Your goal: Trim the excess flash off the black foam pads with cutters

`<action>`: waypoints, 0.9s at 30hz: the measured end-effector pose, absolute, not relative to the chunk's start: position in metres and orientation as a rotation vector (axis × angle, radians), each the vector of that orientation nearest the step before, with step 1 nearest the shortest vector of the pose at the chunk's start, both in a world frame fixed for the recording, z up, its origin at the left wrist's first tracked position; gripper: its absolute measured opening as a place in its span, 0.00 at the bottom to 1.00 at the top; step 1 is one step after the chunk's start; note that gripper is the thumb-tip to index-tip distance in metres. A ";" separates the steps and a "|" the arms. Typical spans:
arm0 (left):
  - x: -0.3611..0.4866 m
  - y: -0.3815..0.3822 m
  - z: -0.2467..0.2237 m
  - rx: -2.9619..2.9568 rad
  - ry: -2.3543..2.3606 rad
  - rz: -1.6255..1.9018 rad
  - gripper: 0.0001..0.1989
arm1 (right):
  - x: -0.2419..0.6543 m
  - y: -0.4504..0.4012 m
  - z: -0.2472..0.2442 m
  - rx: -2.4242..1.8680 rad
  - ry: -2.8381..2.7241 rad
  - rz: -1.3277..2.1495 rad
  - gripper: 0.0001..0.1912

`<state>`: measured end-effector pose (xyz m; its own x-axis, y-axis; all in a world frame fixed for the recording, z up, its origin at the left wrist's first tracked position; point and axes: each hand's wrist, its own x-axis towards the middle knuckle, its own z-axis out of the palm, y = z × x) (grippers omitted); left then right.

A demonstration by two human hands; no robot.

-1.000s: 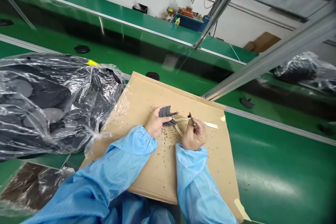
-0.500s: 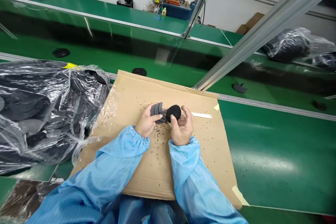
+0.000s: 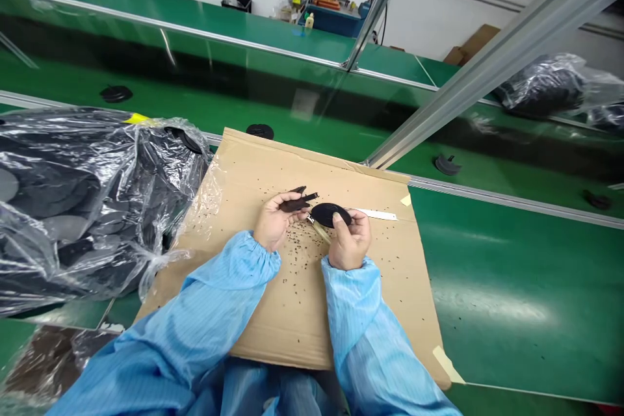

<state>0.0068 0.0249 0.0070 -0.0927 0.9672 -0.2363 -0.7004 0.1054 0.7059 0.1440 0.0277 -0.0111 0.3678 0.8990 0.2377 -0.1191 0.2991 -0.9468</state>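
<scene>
1. We see the left hand [image 3: 273,226] clenched around a small stack of black flat parts [image 3: 295,201], raised a little off the cardboard sheet [image 3: 273,312].
2. The right hand [image 3: 349,242] pinches a black disc [image 3: 330,214] at its near edge, thumb on top; the disc sits roughly flat, just right of the stack and apart from it.
3. A thin tool with a pale handle [image 3: 319,230] runs slantwise between the two hands, its tip toward the stack. We think it lies in the right hand, but we cannot tell the grip on it.
4. Small black crumbs [image 3: 297,252] are scattered over the cardboard, thickest under and just below the hands.
5. A pale strip [image 3: 376,214] lies on the cardboard just right of the disc.
6. Left of the cardboard lies a clear plastic bag [image 3: 73,201] packed with dark round parts; its edge overlaps the cardboard's left corner.
7. The cardboard lies on a green bench [image 3: 511,299]. Single black parts [image 3: 260,131] lie on the green belt beyond its far edge, well apart from the hands.
8. Both forearms wear light blue sleeves [image 3: 214,312].
</scene>
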 end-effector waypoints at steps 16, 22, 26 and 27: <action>0.008 0.027 -0.002 0.658 0.905 1.462 0.19 | 0.144 0.032 -0.009 -1.098 -0.904 0.950 0.15; 0.008 0.025 -0.006 0.813 0.848 1.489 0.31 | 0.141 0.029 -0.008 -1.177 -1.037 0.954 0.17; 0.007 0.024 -0.008 0.820 0.797 1.409 0.25 | 0.140 0.028 -0.009 -1.223 -1.035 0.931 0.19; 0.007 0.025 -0.009 0.825 0.803 1.396 0.24 | 0.139 0.028 -0.009 -1.231 -1.040 0.933 0.19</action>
